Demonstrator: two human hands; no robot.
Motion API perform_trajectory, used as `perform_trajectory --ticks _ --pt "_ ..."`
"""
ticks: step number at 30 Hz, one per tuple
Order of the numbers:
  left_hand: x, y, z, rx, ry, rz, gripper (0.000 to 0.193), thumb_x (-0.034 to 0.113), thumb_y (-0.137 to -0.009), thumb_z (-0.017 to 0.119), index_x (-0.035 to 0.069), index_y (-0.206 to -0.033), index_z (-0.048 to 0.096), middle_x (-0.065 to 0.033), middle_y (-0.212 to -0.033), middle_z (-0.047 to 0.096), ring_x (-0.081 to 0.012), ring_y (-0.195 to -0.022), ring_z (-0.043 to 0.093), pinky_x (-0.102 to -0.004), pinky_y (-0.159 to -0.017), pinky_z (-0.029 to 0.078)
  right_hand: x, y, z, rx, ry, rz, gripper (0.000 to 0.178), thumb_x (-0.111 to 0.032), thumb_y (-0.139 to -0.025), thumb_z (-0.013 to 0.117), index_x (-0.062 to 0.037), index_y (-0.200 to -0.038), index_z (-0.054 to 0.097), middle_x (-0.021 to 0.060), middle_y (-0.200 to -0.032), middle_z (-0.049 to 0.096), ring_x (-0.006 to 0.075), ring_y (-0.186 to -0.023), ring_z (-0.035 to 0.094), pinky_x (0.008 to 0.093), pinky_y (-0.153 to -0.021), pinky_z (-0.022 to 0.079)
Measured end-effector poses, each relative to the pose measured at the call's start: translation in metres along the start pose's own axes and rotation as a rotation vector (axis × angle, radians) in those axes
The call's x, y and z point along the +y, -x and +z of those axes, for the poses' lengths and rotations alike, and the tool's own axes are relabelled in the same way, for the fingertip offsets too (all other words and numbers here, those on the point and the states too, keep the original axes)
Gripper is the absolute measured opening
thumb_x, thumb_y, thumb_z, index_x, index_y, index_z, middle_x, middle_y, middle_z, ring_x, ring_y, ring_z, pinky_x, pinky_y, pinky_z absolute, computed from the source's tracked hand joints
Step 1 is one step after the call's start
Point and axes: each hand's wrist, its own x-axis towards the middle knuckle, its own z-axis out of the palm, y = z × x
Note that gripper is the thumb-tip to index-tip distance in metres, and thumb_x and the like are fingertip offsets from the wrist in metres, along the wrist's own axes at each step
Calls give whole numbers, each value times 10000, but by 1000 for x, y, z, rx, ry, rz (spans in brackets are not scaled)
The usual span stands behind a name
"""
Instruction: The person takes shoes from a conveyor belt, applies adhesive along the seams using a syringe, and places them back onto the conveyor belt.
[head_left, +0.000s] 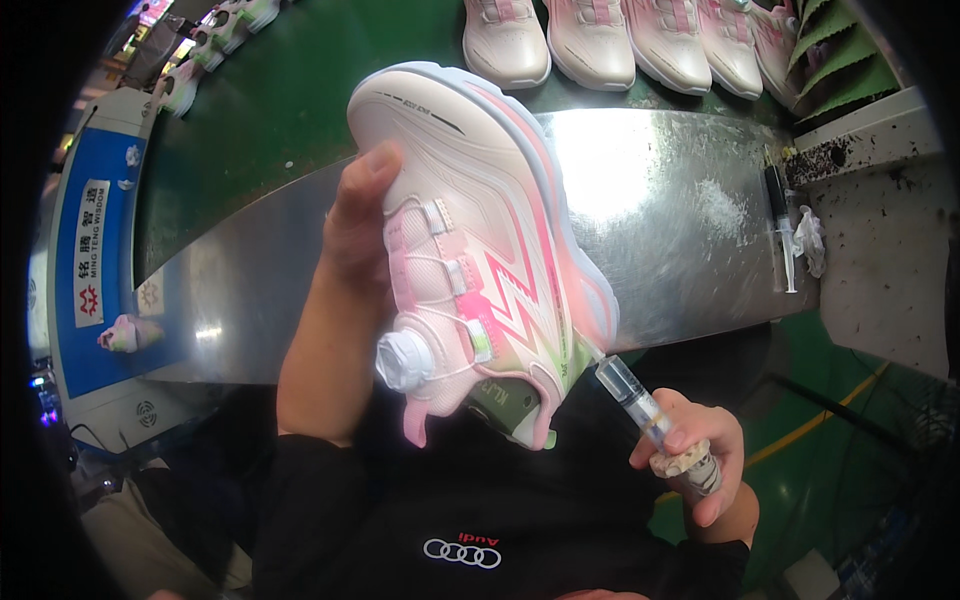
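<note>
A pink and white sneaker (pixel 470 190) with a white lacing dial (pixel 403 360) is held up in front of me, toe pointing away and heel toward me. My left hand (pixel 362 205) grips it from the left side near the toe, thumb on the upper and the other fingers hidden behind. My right hand (pixel 705 440) is closed around a clear syringe (pixel 640 405) with a crusted, off-white collar. The syringe's tip is at the heel side of the sneaker, by the sole edge; whether it touches cannot be made out.
Beneath the sneaker runs a shiny metal bench top (pixel 680 240). At its right end lie another syringe (pixel 780 225) and crumpled white tissue (pixel 810 240). Several similar sneakers (pixel 590 45) line the green surface (pixel 270 130) beyond. A blue and white machine (pixel 95 250) stands left, a grey metal box (pixel 885 230) right.
</note>
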Motion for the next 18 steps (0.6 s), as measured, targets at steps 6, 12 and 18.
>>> perform_trajectory --ticks 6,12,18 --pt "-4 -4 -1 176 -55 -13 521 338 -834 578 -57 -1160 483 -183 -1051 603 -247 -928 623 -356 -806 530 5 13 -9 -8 40 -24 644 -418 -649 791 12 -1082 583 137 -824 653 171 -696 523 282 -632 333" --pt "-5 -10 -5 269 -102 -13 511 335 -833 582 -55 -1150 489 -184 -1036 609 -249 -910 631 -361 -783 539 11 20 -17 6 74 -43 636 -404 -647 791 9 -1085 585 123 -842 660 163 -682 512 282 -619 330" --pt "-8 -14 -9 324 -83 -10 491 313 -841 576 -51 -1159 487 -191 -1045 607 -256 -916 632 -376 -791 539 18 24 -18 35 35 -29 624 -382 -641 799 9 -1078 586 115 -863 661 158 -686 505 272 -621 334"
